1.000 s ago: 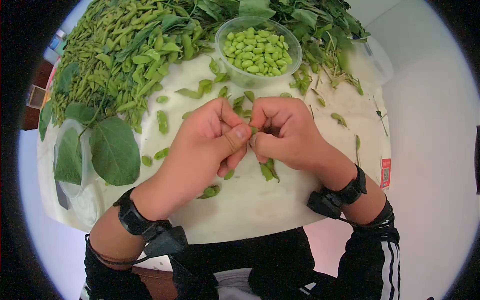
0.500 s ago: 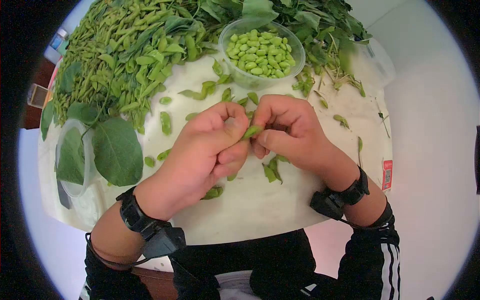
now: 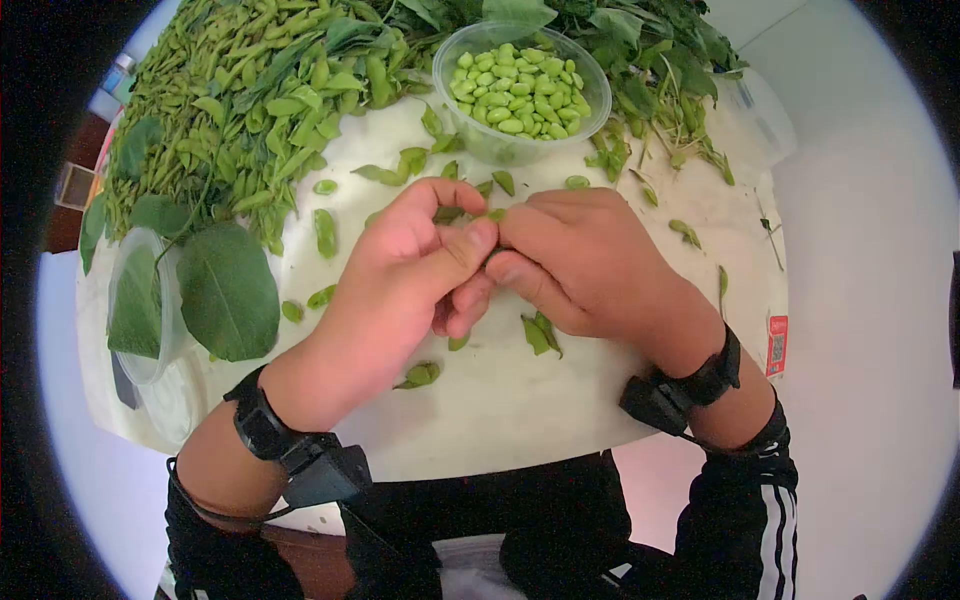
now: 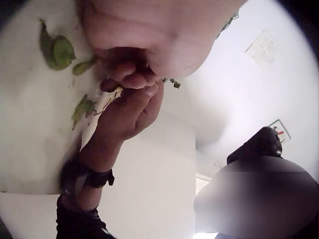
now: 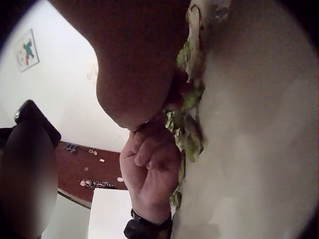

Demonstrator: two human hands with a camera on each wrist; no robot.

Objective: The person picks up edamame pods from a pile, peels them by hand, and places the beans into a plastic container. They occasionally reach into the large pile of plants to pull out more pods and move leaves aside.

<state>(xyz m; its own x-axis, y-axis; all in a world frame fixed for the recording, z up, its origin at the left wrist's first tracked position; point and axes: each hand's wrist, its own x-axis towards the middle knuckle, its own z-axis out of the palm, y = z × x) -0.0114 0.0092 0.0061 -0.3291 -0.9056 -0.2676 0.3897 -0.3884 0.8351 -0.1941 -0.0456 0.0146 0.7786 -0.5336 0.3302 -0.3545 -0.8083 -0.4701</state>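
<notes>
Both hands meet over the middle of the white table, fingertips touching. A small green pod (image 3: 496, 214) shows between them, mostly covered by the fingers. The left hand (image 3: 405, 270) pinches it between thumb and forefinger, its other fingers curled below. From the other side, the right hand (image 3: 600, 262) grips it with bent fingers, thumb underneath. Beyond the hands stands a clear round bowl (image 3: 470, 143) holding shelled green beans (image 3: 520, 95). In the left wrist view the right hand (image 4: 130, 112) touches the left fingertips; the pod is hidden there.
A heap of pods (image 3: 215, 110) covers the back left, with leafy stems (image 3: 640, 45) at the back right. Large leaves (image 3: 228, 290) lie by a clear container (image 3: 140, 340) at the left. Loose pods (image 3: 326, 233) and husks (image 3: 541, 335) are scattered around the hands.
The pod, plainly visible between the hands half a second ago, is now largely covered. The right hand has turned, knuckles more upward, and its fingers have closed in against the left thumb.
</notes>
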